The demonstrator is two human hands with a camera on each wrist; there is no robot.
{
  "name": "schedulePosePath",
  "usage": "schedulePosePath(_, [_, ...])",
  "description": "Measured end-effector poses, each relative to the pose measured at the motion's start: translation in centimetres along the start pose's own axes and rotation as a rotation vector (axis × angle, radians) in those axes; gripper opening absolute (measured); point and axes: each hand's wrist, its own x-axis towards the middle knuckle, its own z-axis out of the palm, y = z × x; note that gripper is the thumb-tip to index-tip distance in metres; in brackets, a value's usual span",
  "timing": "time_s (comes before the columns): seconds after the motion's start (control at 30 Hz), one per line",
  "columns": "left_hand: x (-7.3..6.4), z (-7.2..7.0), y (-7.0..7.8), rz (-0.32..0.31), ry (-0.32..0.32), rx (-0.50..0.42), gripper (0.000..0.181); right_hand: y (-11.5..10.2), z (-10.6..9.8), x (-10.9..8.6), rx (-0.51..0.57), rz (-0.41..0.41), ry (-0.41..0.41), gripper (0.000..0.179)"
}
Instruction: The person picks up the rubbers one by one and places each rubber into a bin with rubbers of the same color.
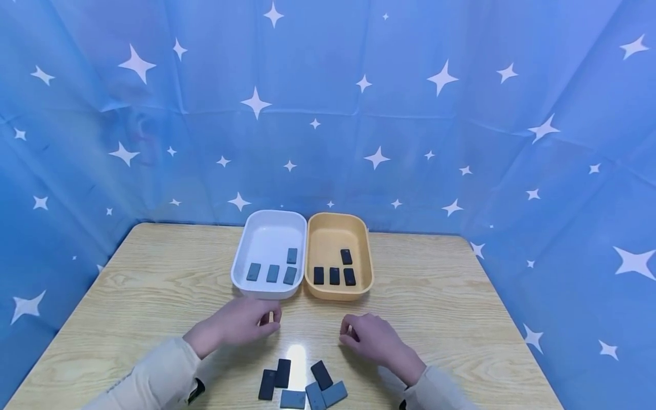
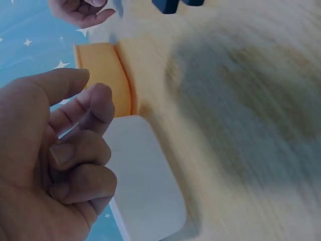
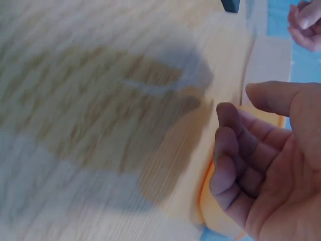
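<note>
My left hand (image 1: 241,322) hovers over the table just in front of the white tray (image 1: 248,239). Its fingers are loosely curled, and the left wrist view shows thumb and index fingertip apart with nothing between them. In front of the orange tray (image 1: 362,290) is my right hand (image 1: 371,340), relaxed and holding nothing, with the thumb away from the bent fingers. Nearer the table's front lie three black blocks (image 1: 321,374) and three grey-blue blocks (image 1: 292,399), small, flat and rectangular. Two of the grey-blue ones overlap or touch beside a black one.
Several grey-blue blocks (image 1: 273,273) lie in the white tray, and several black blocks (image 1: 345,257) in the orange one. The trays stand side by side at the back of the wooden table (image 1: 435,285). A blue star-patterned curtain (image 1: 328,74) hangs behind and at both sides.
</note>
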Motion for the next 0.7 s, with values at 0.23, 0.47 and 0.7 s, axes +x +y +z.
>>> schedulePosePath(0.23, [-0.2,0.7,-0.3,-0.026,-0.032,-0.041,0.008,-1.5,0.7,-0.2,-0.003,-0.094,-0.158,0.012])
schedulePosePath(0.47, [-0.4,1.1,-0.5,-0.029,-0.027,-0.045,0.007,-2.7,1.7,0.0,-0.039,-0.093,-0.195,0.016])
schedulePosePath(0.7, [-0.4,1.4,-0.6,-0.039,-0.028,-0.053,0.008,-3.8,2.5,0.0,-0.109,-0.161,-0.173,0.02])
